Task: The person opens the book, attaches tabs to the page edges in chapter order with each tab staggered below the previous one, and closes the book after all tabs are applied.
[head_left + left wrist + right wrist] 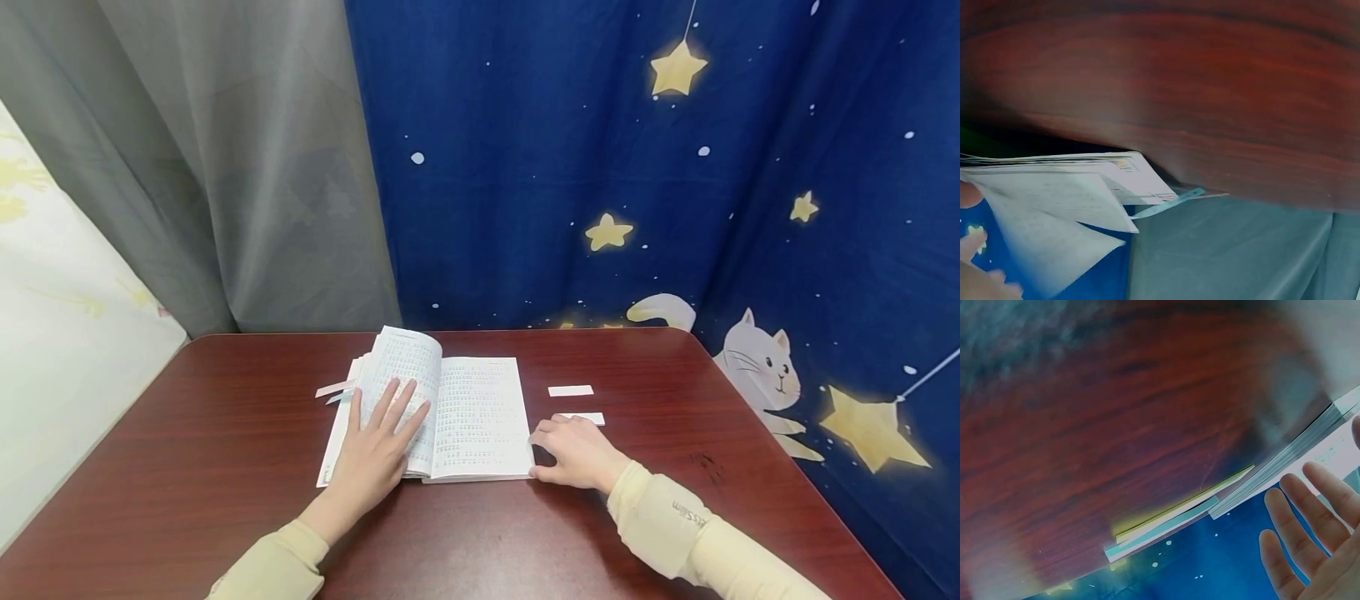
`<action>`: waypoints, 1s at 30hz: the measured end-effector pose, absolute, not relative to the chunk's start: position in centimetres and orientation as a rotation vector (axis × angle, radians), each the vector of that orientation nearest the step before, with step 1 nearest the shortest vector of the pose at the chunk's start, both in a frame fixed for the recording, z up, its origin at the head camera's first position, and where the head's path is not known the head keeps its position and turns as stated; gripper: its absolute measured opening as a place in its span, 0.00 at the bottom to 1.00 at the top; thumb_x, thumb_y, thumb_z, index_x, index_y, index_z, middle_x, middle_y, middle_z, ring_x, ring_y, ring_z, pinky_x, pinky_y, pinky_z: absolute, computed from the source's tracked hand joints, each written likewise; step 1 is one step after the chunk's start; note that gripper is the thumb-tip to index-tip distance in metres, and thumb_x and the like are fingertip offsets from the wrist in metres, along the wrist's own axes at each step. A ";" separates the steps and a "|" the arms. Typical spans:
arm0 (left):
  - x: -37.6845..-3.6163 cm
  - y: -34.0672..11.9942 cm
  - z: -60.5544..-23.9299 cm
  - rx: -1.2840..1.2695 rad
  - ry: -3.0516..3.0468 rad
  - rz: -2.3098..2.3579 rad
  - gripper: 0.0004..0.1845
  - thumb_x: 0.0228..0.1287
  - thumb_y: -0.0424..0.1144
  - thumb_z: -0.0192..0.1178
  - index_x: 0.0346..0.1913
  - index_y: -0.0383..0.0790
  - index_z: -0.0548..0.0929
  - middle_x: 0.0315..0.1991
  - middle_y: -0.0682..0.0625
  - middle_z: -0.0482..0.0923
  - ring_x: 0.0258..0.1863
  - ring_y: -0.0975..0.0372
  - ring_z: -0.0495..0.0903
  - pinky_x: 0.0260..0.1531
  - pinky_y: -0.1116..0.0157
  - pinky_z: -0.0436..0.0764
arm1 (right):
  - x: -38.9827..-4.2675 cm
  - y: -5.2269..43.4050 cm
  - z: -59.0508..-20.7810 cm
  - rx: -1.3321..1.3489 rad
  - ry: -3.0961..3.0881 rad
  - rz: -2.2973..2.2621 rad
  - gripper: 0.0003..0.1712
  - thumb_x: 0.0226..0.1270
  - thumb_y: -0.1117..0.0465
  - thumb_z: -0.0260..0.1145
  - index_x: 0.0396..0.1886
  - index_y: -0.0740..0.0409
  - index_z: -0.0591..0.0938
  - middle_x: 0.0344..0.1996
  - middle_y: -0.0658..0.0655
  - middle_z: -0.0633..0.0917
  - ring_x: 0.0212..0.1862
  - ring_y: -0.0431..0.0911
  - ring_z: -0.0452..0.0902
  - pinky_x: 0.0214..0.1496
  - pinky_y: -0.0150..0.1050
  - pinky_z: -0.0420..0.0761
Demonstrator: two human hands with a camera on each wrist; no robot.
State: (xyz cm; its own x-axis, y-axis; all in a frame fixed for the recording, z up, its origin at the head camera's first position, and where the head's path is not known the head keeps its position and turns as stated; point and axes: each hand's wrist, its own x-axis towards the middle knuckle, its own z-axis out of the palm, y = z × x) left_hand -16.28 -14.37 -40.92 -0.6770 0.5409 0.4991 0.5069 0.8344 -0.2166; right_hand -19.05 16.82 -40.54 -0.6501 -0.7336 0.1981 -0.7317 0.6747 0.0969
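Note:
An open book point(465, 408) lies on a dark red wooden table point(225, 450). My left hand point(390, 412) presses flat on the left page with its fingers spread. My right hand point(547, 437) rests at the book's right edge, fingers relaxed and touching the page block point(1285, 465); its fingers point(1300, 519) show straight in the right wrist view. A white paper strip point(592, 418) lies just beyond that hand, and a second strip point(570, 390) sits farther back. Thin strips point(333, 389) stick out of the book's left side, also seen as strips point(1169, 200) under the fanned pages point(1054, 187).
A blue curtain point(637, 167) with stars and a cat hangs behind the table, and a grey curtain point(225, 167) hangs to its left. Two thin strips point(1166, 528) lie flat on the wood beside the page block. The table's far edge runs just behind the book.

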 end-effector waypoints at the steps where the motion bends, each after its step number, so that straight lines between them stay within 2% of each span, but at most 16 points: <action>1: -16.3 -14.3 -41.0 -0.770 -2.463 0.087 0.34 0.38 0.37 0.62 0.58 0.43 0.70 0.63 0.42 0.55 0.63 0.49 0.50 0.52 0.39 0.43 | -19.1 16.8 -40.5 1.184 -2.668 -0.011 0.21 0.47 0.41 0.64 0.35 0.50 0.81 0.31 0.46 0.78 0.34 0.42 0.72 0.30 0.39 0.73; 3: -16.3 -14.0 -41.2 -0.794 -2.480 0.071 0.29 0.40 0.37 0.62 0.53 0.42 0.74 0.59 0.43 0.63 0.60 0.50 0.58 0.53 0.41 0.48 | -19.1 16.8 -40.6 1.186 -2.665 -0.012 0.21 0.46 0.41 0.64 0.35 0.50 0.81 0.31 0.46 0.78 0.34 0.42 0.73 0.30 0.39 0.73; 6: -16.3 -13.2 -41.5 -0.870 -2.478 -0.002 0.20 0.43 0.36 0.61 0.45 0.40 0.78 0.48 0.45 0.73 0.49 0.52 0.70 0.49 0.48 0.63 | -19.1 16.7 -40.6 1.192 -2.659 -0.015 0.22 0.46 0.42 0.64 0.36 0.50 0.81 0.31 0.46 0.78 0.35 0.42 0.73 0.31 0.39 0.73; 8: -16.3 -12.4 -41.6 -0.915 -2.468 -0.046 0.14 0.46 0.37 0.59 0.40 0.40 0.79 0.40 0.47 0.76 0.41 0.55 0.74 0.39 0.55 0.71 | -19.1 16.6 -40.6 1.198 -2.657 -0.016 0.22 0.46 0.42 0.64 0.36 0.51 0.81 0.31 0.46 0.78 0.35 0.42 0.73 0.31 0.39 0.73; 11: -16.4 -11.4 -41.8 -0.932 -2.465 -0.054 0.10 0.49 0.44 0.58 0.33 0.42 0.78 0.31 0.50 0.75 0.31 0.57 0.74 0.24 0.60 0.73 | -19.0 16.6 -40.7 1.206 -2.658 -0.014 0.22 0.46 0.42 0.64 0.36 0.51 0.81 0.31 0.46 0.78 0.35 0.42 0.73 0.31 0.39 0.73; 14: -16.5 -10.6 -41.9 -0.898 -2.489 0.011 0.18 0.49 0.55 0.57 0.29 0.42 0.77 0.26 0.51 0.71 0.26 0.58 0.70 0.16 0.62 0.70 | -19.0 16.5 -40.7 1.210 -2.656 -0.015 0.22 0.46 0.42 0.64 0.36 0.50 0.81 0.30 0.46 0.78 0.35 0.42 0.72 0.30 0.39 0.73; 18: -16.7 -10.0 -42.0 -0.859 -2.546 0.084 0.29 0.44 0.67 0.54 0.29 0.41 0.75 0.24 0.50 0.67 0.25 0.58 0.67 0.12 0.63 0.66 | -19.0 16.5 -40.8 1.208 -2.651 -0.019 0.21 0.46 0.41 0.64 0.35 0.50 0.81 0.30 0.46 0.78 0.34 0.42 0.72 0.29 0.38 0.72; 25: -17.1 -10.0 -42.1 -0.836 -2.606 0.050 0.32 0.41 0.69 0.55 0.31 0.41 0.75 0.27 0.51 0.67 0.26 0.58 0.67 0.10 0.64 0.65 | -19.0 16.5 -40.8 1.204 -2.657 -0.020 0.22 0.46 0.41 0.64 0.35 0.50 0.81 0.30 0.46 0.78 0.34 0.42 0.72 0.30 0.39 0.72; 30: -17.4 -10.3 -42.1 -0.842 -2.637 -0.040 0.33 0.39 0.69 0.57 0.35 0.42 0.76 0.29 0.51 0.68 0.27 0.58 0.68 0.12 0.64 0.67 | -18.9 16.5 -40.8 1.206 -2.656 -0.013 0.21 0.46 0.41 0.64 0.35 0.50 0.81 0.30 0.46 0.78 0.34 0.42 0.72 0.30 0.39 0.73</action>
State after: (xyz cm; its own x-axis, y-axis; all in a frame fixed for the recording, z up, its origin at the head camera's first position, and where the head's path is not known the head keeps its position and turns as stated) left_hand -17.36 -10.35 -42.07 -0.7526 0.5541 0.3559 0.5646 0.8210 -0.0843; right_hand -18.94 16.45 -40.81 -0.6373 -0.7446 0.1987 -0.7425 0.6623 0.1003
